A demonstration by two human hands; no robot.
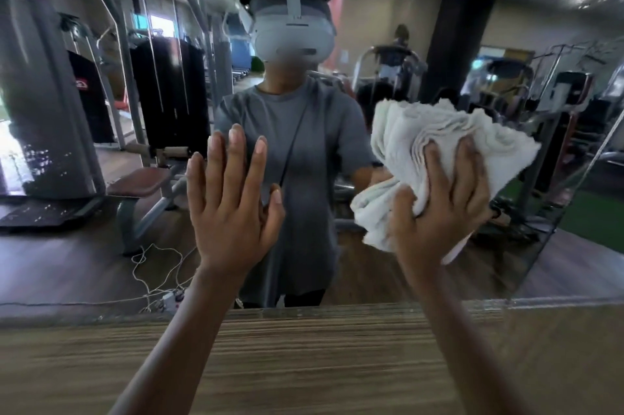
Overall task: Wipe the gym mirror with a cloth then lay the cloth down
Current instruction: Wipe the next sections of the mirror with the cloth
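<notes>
Your right hand (442, 208) is clamped on the cloth (439, 131): the fingers spread over its bunched folds and sink into them, and the thumb curls into the lower wad. The cloth is white and thick, crumpled into layered ridges. It sits at chest height to the right of your reflection, pressed between your palm and the mirror (67, 266), with loose ends spilling out above your fingers and below your wrist. Your left hand (233, 198) holds nothing. Its fingers are straight and slightly fanned, the thumb is out to the side, and the palm faces the glass just left of the cloth and well apart from it; you cannot tell whether the palm actually touches the surface. Both forearms reach up over a wood-grain ledge (304, 357) that runs along the mirror's lower edge. In the glass you see yourself in a grey T-shirt (290, 131) with a white headset (292, 33) strapped on. Behind your reflection, on the left, stand weight machines (169, 90) with dark stacks and a padded seat. White cables (152, 266) trail across the wooden floor to a power strip (170, 298). On the right are a dark pillar (452, 43), more blurred equipment and a patch of green turf (597, 222).
</notes>
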